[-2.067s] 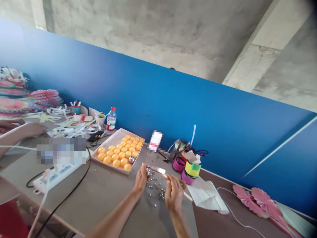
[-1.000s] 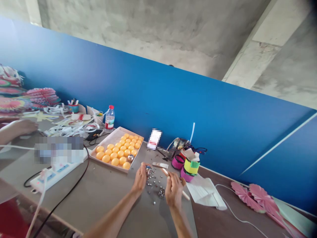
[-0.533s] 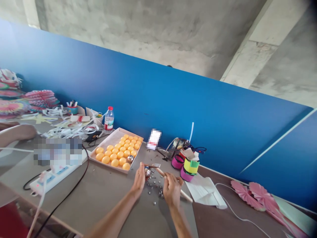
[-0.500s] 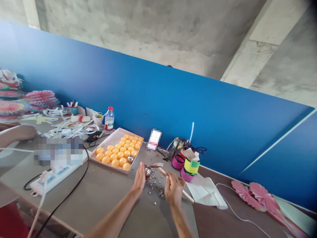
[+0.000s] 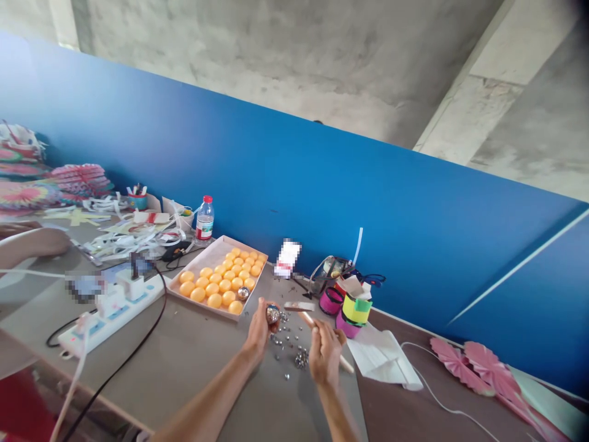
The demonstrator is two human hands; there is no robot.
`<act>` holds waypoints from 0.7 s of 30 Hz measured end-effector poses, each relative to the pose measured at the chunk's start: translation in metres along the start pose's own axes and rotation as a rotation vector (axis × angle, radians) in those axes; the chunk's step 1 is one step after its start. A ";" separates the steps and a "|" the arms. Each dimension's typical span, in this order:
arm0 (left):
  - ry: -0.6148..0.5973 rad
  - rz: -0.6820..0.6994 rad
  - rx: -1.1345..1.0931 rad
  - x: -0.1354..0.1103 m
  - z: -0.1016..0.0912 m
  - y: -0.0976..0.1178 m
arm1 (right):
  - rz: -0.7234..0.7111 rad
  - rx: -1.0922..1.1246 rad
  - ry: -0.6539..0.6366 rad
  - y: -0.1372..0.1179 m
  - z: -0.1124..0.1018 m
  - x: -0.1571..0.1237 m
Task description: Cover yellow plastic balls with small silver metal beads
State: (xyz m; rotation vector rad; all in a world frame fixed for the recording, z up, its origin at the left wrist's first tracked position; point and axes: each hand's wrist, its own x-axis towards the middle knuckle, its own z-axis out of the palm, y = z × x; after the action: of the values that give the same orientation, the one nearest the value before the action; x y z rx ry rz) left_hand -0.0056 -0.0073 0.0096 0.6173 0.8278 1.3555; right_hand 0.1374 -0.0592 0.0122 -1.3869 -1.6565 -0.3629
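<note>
My left hand (image 5: 258, 326) is closed around a ball covered with shiny silver studs (image 5: 272, 314), holding it just above the table. My right hand (image 5: 324, 351) grips a hammer (image 5: 307, 318) by its pale wooden handle. The hammer's head is up beside the ball, a small gap to its right. Below and between my hands, loose silver studs (image 5: 301, 358) lie scattered, with a small heap near my right hand. Left of my hands, a shallow box (image 5: 193, 303) holds several orange balls (image 5: 214, 301) and one silver-studded ball (image 5: 243, 293).
A white power strip (image 5: 110, 313) with cables lies to the left. Another person's hand (image 5: 50, 242) rests at the far left. A bottle (image 5: 205, 220) stands behind the box. Purple and yellow containers (image 5: 355, 309) and white paper (image 5: 386, 359) are on the right.
The hammer head has shifted right, from over the studded ball to beside it, showing more of the ball. Both hands keep their holds.
</note>
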 end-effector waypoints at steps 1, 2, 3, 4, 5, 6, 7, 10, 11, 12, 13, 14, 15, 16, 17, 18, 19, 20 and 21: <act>-0.018 -0.002 -0.021 0.000 0.000 0.000 | -0.015 -0.005 -0.032 -0.001 0.001 0.000; -0.035 -0.006 -0.053 0.000 -0.001 0.000 | -0.027 -0.014 -0.060 -0.002 0.001 -0.001; -0.051 -0.009 -0.088 0.001 -0.001 0.000 | -0.035 -0.020 -0.073 -0.003 0.001 -0.001; -0.069 -0.018 -0.118 0.001 -0.002 0.000 | -0.035 -0.023 -0.065 -0.003 0.001 -0.001; -0.090 -0.029 -0.144 0.001 -0.002 0.001 | -0.029 -0.021 -0.040 -0.003 0.000 -0.001; -0.111 -0.041 -0.166 0.000 -0.002 0.001 | -0.020 -0.017 -0.006 -0.003 0.000 -0.001; -0.124 -0.053 -0.183 0.000 -0.002 0.001 | -0.009 -0.013 0.025 -0.003 -0.001 -0.001; -0.128 -0.092 -0.221 0.000 -0.002 0.001 | -0.011 -0.024 0.016 -0.002 0.001 -0.001; -0.122 -0.102 -0.232 0.000 -0.002 0.002 | -0.022 -0.033 -0.016 -0.002 0.001 -0.001; -0.117 -0.113 -0.244 0.000 -0.002 0.002 | -0.034 -0.041 -0.045 -0.002 0.002 -0.002; -0.116 -0.121 -0.258 0.000 -0.002 0.002 | -0.041 -0.047 -0.061 -0.003 0.003 -0.002; -0.122 -0.127 -0.271 -0.001 -0.002 0.003 | -0.041 -0.048 -0.056 -0.003 0.003 -0.002; -0.134 -0.131 -0.281 -0.001 -0.003 0.003 | -0.033 -0.045 -0.030 -0.003 0.003 -0.002; -0.147 -0.131 -0.287 0.000 -0.003 0.003 | -0.023 -0.037 0.004 -0.003 0.002 -0.002; -0.158 -0.127 -0.286 0.000 -0.003 0.003 | -0.015 -0.028 0.031 -0.003 0.002 -0.002; -0.162 -0.120 -0.276 0.000 -0.002 0.002 | -0.013 -0.020 0.037 -0.004 0.002 -0.002; -0.151 -0.110 -0.257 0.000 -0.002 0.001 | -0.017 -0.016 0.021 -0.005 0.002 -0.002; -0.129 -0.101 -0.233 0.001 -0.002 0.000 | -0.026 -0.018 -0.014 -0.006 0.002 -0.003; -0.103 -0.092 -0.207 0.001 -0.002 -0.001 | -0.038 -0.024 -0.054 -0.007 0.003 -0.003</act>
State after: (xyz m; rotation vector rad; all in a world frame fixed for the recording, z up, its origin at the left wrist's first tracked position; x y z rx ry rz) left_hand -0.0063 -0.0064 0.0075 0.4766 0.6163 1.2950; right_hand 0.1299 -0.0616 0.0106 -1.3950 -1.7302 -0.3709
